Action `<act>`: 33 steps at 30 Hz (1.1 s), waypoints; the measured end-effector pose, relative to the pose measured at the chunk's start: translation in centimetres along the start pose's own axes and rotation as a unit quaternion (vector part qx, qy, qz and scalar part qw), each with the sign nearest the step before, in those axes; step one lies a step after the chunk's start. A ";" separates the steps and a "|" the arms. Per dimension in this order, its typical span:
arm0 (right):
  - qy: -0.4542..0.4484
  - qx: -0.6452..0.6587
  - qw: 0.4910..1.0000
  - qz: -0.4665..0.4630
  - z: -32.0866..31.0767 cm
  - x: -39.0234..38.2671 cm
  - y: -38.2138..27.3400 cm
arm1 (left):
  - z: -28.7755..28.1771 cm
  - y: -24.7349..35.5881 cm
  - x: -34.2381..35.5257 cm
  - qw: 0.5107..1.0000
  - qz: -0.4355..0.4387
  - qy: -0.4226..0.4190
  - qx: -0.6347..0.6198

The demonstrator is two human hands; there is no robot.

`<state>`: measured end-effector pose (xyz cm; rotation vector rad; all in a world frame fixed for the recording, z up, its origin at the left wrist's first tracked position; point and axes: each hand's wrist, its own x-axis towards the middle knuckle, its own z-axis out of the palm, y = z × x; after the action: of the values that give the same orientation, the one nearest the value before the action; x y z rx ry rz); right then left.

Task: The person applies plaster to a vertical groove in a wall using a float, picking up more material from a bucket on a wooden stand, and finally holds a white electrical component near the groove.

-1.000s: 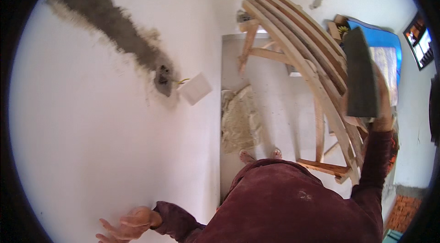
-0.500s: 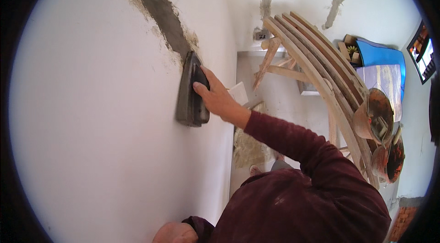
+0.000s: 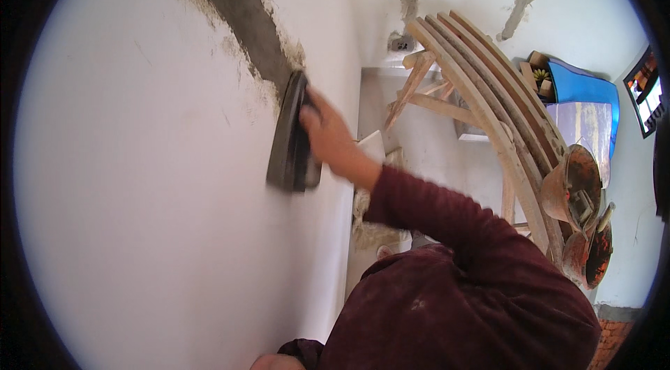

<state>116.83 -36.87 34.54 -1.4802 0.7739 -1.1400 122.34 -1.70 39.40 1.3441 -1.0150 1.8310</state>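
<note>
My right hand (image 3: 331, 132) is closed around the grip of a dark plastering float (image 3: 285, 150), slightly blurred. The float stands on edge along the white wall (image 3: 160, 216), its narrow upper end at the lower end of a grey mortar strip (image 3: 241, 14). Rough smears of mortar edge that strip on both sides. Only a bit of my left hand (image 3: 276, 363) shows at the lower edge, near the wall, past a dark red cuff. Its fingers are out of sight, so what it holds does not show.
To the right, a wooden trestle (image 3: 415, 91) carries several long planks (image 3: 488, 98). Two mortar-stained buckets (image 3: 555, 185) stand at their near end. Behind are a blue sheet (image 3: 593, 91) and a box (image 3: 537, 73). A wall socket box (image 3: 400, 42) sits at the far wall.
The float has tilted a little and its upper end has shifted slightly up and right. My left hand has sunk further below the lower edge. The whole view has shifted slightly.
</note>
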 end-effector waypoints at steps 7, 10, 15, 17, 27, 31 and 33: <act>-0.024 -0.072 0.997 -0.006 -0.4 -1.4 -0.8 | 0.1 -0.1 0.1 0.999 0.006 -0.019 0.029; -0.068 0.058 0.982 0.167 -2.1 3.0 -2.7 | -0.1 -0.2 0.2 0.999 0.008 -0.033 0.037; 0.013 -0.191 0.968 -0.162 -0.8 -2.5 1.8 | 0.7 0.0 0.4 0.998 0.008 -0.035 0.044; -0.082 -0.082 0.993 -0.013 -1.4 -1.6 -1.7 | 0.3 -0.3 0.3 0.997 0.010 -0.042 0.062; -0.070 -0.074 0.995 -0.015 -1.8 -0.1 -1.0 | 0.7 0.0 1.0 0.996 0.002 -0.052 0.067; -0.066 -0.063 0.996 -0.012 -2.4 1.2 -1.5 | 0.8 -0.1 1.5 0.993 0.039 -0.076 0.080; -0.098 -0.137 0.979 -0.118 -0.9 -4.1 -1.5 | 1.4 0.0 1.4 0.994 0.044 -0.068 0.075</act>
<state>114.48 -33.13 34.96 -1.9255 0.6495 -1.0708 122.63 -2.81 40.96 1.5528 -1.0376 1.9345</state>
